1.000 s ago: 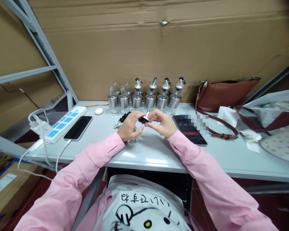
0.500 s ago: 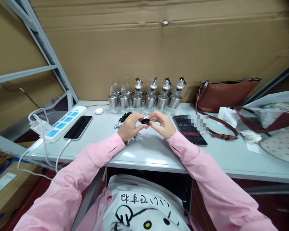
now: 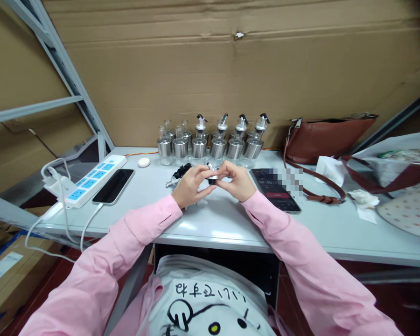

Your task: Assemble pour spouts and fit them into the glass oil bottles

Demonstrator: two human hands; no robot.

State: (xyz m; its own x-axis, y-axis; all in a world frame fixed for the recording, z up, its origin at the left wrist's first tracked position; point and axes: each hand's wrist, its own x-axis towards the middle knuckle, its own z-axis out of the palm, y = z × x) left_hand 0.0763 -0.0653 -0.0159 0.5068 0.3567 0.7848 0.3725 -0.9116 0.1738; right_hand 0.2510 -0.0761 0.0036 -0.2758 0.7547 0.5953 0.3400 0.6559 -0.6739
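Pinching a small silver-and-black spout [image 3: 213, 180] between thumbs and fingers, the left hand [image 3: 191, 187] and the right hand [image 3: 238, 182] were above the table [image 3: 227, 217], near the bottles [image 3: 218, 148].

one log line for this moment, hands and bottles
left hand: holding spout | right hand: holding same spout | bottles: standing behind, some topped with spouts

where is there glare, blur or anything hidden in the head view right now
Head view: white glare on the table near its front edge; head view: pixelated blocks cover part of the phone beside the right hand; head view: the pourer looks small and soft, partly covered by fingers; head view: upper right corner fades dark.
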